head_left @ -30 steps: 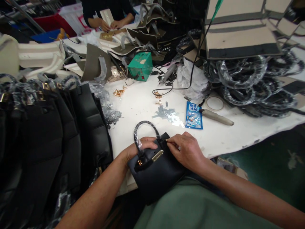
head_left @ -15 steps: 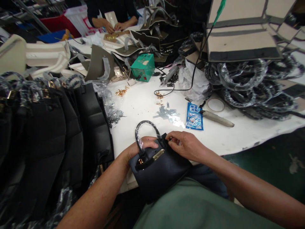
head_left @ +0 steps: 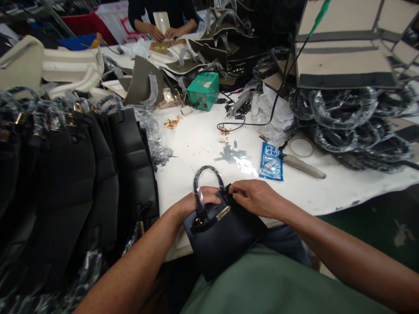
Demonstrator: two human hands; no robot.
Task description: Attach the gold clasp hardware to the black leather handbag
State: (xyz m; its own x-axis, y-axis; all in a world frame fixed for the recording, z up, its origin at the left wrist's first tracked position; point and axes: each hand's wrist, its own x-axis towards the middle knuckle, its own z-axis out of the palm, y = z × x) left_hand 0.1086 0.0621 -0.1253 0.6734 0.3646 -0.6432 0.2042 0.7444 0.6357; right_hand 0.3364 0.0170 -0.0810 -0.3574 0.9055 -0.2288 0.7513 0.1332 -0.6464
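A black handbag (head_left: 225,237) leans against my lap at the table edge, its plastic-wrapped handle (head_left: 208,169) standing up. My left hand (head_left: 204,198) reaches through under the handle and grips the bag's top edge, thumb on the near side. At the bag's top right corner, my right hand (head_left: 250,196) is closed, with thumb and forefinger pinched by a small gold fitting that the fingers mostly hide. A gold plate (head_left: 223,213) sits on the front strap, and a gold stud (head_left: 198,221) shows near its left end.
Black bags (head_left: 65,174) stand packed on the left. Beyond my hands lie metal plates (head_left: 235,158), gold fittings (head_left: 172,123), a blue packet (head_left: 271,161), an electric screwdriver (head_left: 240,104) and a green box (head_left: 203,90). Wrapped handles (head_left: 343,109) pile up right. A co-worker's hands (head_left: 165,33) work opposite.
The whole view has shifted slightly, so things appear a little farther right. Both hands keep their places on the handbag, with the right fingers slightly changed at its corner.
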